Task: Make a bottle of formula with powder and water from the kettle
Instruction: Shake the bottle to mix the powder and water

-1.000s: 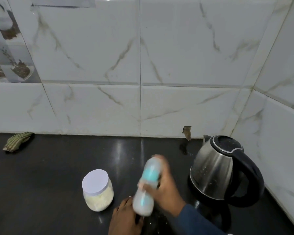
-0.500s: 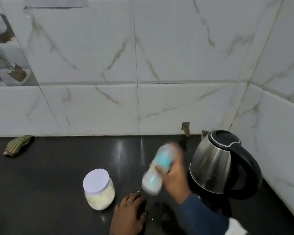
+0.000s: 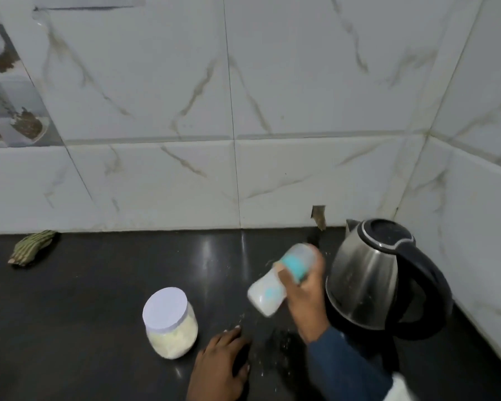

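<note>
My right hand (image 3: pixel 302 296) grips a baby bottle (image 3: pixel 268 295) with a teal collar and a clear cap, holding it tilted in the air, cap end up and to the right; the bottle is blurred and holds white liquid. My left hand (image 3: pixel 219 369) rests flat on the black counter (image 3: pixel 84 299) below it, fingers apart, holding nothing. A clear jar of pale powder (image 3: pixel 170 324) with a white lid stands left of my left hand. The steel kettle (image 3: pixel 368 280) with a black lid and handle stands on its base just right of the bottle.
Marble-look tiled walls meet in a corner behind the kettle. A striped green cloth (image 3: pixel 31 247) lies at the counter's far left against the wall. Specks of spilled powder dot the counter near my hands.
The bottle has swung between the frames, tilting and shifting up and toward the kettle, with motion blur. My left hand has stayed on the counter.
</note>
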`<state>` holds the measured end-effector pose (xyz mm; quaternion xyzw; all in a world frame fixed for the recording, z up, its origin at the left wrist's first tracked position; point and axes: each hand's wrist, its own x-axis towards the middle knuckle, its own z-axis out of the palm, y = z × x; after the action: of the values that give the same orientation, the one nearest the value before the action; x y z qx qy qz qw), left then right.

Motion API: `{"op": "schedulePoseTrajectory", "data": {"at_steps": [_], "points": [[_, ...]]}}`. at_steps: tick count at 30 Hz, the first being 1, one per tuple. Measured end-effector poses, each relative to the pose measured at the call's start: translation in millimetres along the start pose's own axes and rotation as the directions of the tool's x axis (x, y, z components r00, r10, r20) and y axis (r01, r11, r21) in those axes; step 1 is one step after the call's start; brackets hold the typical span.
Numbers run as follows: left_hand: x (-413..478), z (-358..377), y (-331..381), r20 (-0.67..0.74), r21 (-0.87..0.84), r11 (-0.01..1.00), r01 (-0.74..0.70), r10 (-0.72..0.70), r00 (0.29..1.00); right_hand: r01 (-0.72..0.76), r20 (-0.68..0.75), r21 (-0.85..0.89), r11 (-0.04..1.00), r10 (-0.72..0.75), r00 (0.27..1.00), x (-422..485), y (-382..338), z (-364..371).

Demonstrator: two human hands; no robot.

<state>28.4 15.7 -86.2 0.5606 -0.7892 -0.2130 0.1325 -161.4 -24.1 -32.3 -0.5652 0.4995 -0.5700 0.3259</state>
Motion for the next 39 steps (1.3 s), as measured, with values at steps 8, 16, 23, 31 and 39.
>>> {"op": "schedulePoseTrajectory", "data": {"at_steps": [8,16,23,31,39], "points": [[0.1,1.9,-2.6,0.002,0.023,0.999,-0.030,0.029,1.000,-0.086,0.235,0.047,0.995,0.073,0.969,-4.3,4.5,7.1],[1.3,-0.1,3.4,0.049,0.061,0.997,0.040,-0.043,0.998,-0.083,0.234,0.059,0.995,0.067,0.970,-3.5,-10.8,11.0],[-1.4,-3.0,6.2,0.025,0.035,0.999,0.010,-0.011,1.000,-0.444,0.269,0.573,0.689,0.353,0.896,7.3,-16.9,6.0],[-3.5,0.3,8.2,0.014,0.032,0.999,0.028,-0.029,0.999,-0.389,0.190,0.751,0.534,0.390,0.901,12.7,-21.3,2.4],[-2.1,2.5,6.2,-0.001,0.024,0.998,0.051,-0.051,0.999,-0.329,0.154,0.698,0.636,0.316,0.936,0.4,-22.6,5.4]]}}
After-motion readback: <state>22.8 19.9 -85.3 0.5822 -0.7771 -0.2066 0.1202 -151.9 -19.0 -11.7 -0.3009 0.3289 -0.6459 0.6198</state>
